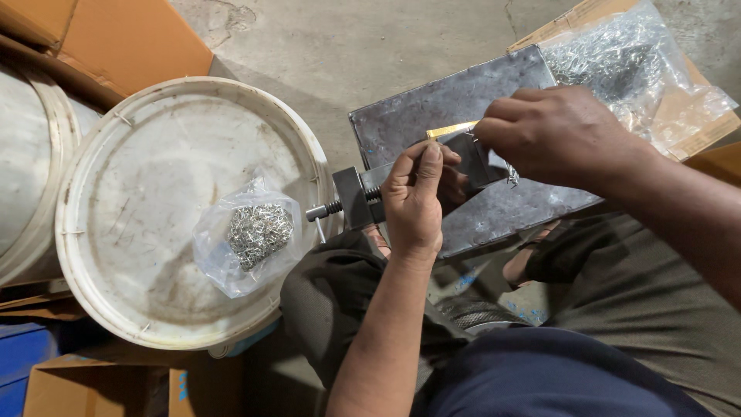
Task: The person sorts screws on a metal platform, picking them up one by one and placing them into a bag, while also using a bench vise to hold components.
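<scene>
Small metal vise point(363, 197) on a grey steel plate point(455, 108), screw end pointing toward a white bucket lid point(154, 154). Left hand point(413, 193) curled over the vise body, fingers closed on it. Right hand point(556, 131) just beyond, fingertips pinched on a thin brass-coloured strip point(450, 130) above the vise. Bag of small metal pieces point(251, 235) on the lid; a second clear bag point(625, 62) behind the plate.

bag point(245, 239) on bucket lid point(154, 177), left of vise point(356, 197)
</scene>
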